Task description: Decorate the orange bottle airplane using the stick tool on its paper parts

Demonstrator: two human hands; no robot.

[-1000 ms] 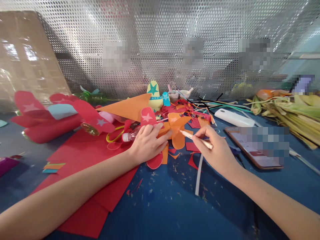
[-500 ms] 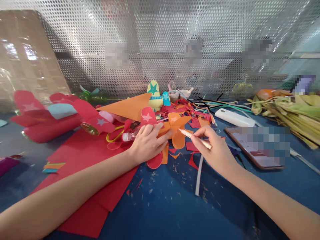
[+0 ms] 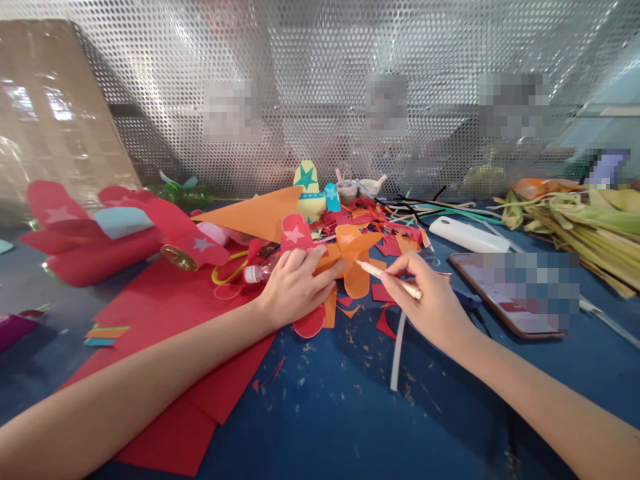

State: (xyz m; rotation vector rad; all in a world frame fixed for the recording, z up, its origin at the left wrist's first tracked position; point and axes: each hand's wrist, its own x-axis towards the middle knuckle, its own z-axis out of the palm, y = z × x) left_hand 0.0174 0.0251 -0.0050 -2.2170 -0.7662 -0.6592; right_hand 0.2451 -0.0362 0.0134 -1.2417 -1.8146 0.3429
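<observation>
My left hand (image 3: pixel 297 287) lies over a craft plane made of a plastic bottle and paper, its fingers bent around the body. A red wing (image 3: pixel 295 230) with a pale star stands up behind the hand, and a rounded red end (image 3: pixel 310 323) shows below it. At the hand's right side, the fingertips touch the orange paper part (image 3: pixel 354 273), which has rounded and pointed flaps. My right hand (image 3: pixel 425 293) grips a white pen (image 3: pixel 389 278) like a writing tool, with its tip at the orange flap. What the left palm covers is hidden.
Red paper sheets (image 3: pixel 165 347) lie under my left arm. Another red paper plane (image 3: pixel 100 247) stands at left. Coloured scraps (image 3: pixel 370 213) are heaped behind the work. At right lie a phone (image 3: pixel 515 300), a white device (image 3: pixel 470 235) and dry husks (image 3: pixel 585 233). A perforated metal panel (image 3: pixel 320 60) rises behind.
The pen tip has shifted very slightly left and down on the orange flap, with my right hand. My left hand stays where it was.
</observation>
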